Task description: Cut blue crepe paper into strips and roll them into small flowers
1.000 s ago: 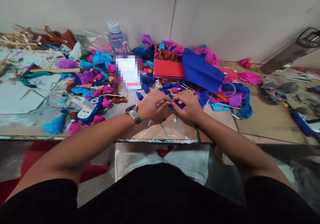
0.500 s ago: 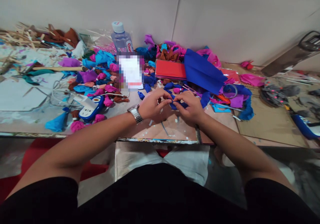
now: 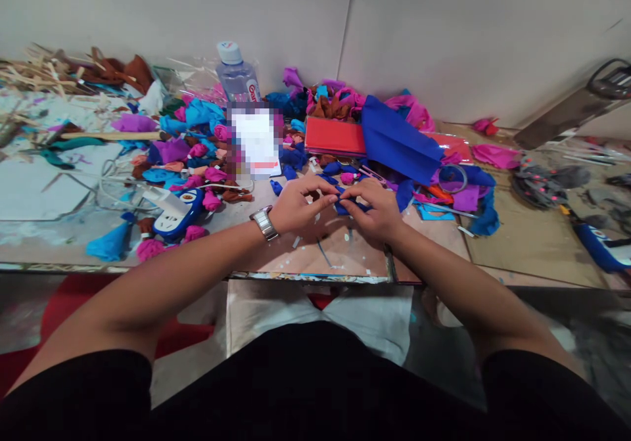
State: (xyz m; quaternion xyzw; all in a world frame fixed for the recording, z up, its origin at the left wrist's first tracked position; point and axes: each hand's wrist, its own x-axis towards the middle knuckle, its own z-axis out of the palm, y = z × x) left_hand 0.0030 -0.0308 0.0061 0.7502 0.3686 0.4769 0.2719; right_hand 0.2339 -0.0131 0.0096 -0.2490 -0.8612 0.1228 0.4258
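Note:
Over the middle of the table, my left hand and my right hand meet at the fingertips. Both pinch a small piece of dark blue crepe paper, mostly covered by the fingers. A wristwatch is on my left wrist. Just beyond the hands lie small blue paper twists, a pink paper bud and a pair of pink-handled scissors. Behind them a large blue crepe sheet leans against a red pack of paper.
Left of my hands sit a blue-and-white power strip and a phone with a blurred screen. A water bottle stands behind. To the right are a tape roll, cardboard and a tilted flask. Pliers lie far left.
Hardly anything differs. The fingers shift slightly on the blue paper, and the view has moved by a few pixels.

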